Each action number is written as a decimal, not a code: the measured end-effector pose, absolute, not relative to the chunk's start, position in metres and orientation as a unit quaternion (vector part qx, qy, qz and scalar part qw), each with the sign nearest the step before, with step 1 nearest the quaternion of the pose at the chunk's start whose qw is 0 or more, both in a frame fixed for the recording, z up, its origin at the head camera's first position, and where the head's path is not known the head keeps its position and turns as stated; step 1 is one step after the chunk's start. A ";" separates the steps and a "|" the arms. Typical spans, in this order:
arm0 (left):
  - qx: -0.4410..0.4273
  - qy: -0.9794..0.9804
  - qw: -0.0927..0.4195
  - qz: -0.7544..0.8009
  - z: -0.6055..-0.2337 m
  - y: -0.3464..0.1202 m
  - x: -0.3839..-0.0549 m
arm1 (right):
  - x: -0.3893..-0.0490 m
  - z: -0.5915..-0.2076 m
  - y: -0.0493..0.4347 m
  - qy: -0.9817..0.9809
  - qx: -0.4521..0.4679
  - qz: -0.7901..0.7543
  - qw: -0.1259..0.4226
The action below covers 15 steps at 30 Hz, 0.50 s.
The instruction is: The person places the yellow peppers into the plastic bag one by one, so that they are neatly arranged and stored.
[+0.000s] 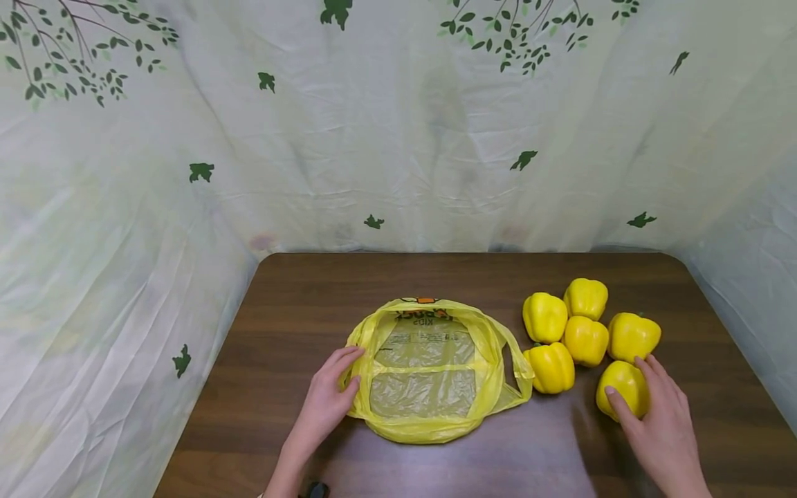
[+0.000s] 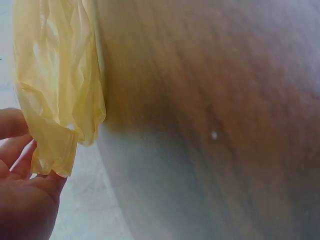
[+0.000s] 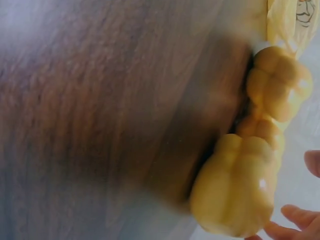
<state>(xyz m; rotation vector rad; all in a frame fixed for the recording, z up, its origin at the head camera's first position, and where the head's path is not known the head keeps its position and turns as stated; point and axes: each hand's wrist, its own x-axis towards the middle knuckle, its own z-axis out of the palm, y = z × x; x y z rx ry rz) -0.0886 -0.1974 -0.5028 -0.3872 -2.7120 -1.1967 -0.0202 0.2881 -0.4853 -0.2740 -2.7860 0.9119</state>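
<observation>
A yellow plastic bag [image 1: 429, 429] lies on the table with its wide mouth spread, dark print showing on its far inner side. My left hand [image 1: 333, 391] grips its left edge; in the left wrist view the bag's handle [image 2: 55, 150] hangs between thumb and fingers. On the right, my right hand [image 1: 669, 422] is over the nearest yellow bell pepper [image 1: 623, 387], thumb and fingers spread about its sides. In the right wrist view, that pepper [image 3: 235, 190] rests on the table, with the thumb [image 3: 313, 162] standing apart from it.
Several more yellow bell peppers [image 1: 585, 340] stand clustered to the right of the bag, one close to its right handle [image 1: 523, 373]. The brown wooden table [image 1: 299, 283] ends at a pale cloth backdrop [image 1: 398, 138] with leaf prints. A small dark object [image 1: 317, 490] shows by the left wrist.
</observation>
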 end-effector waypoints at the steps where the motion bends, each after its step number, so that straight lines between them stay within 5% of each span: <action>1: -0.130 -0.904 0.077 -0.400 -0.503 -0.197 -0.088 | -0.021 -0.486 0.289 -0.942 -0.097 0.308 0.092; 15: -0.107 -0.900 0.059 -0.417 -0.502 -0.197 -0.087 | -0.030 -0.497 0.308 -0.916 -0.186 0.355 -0.021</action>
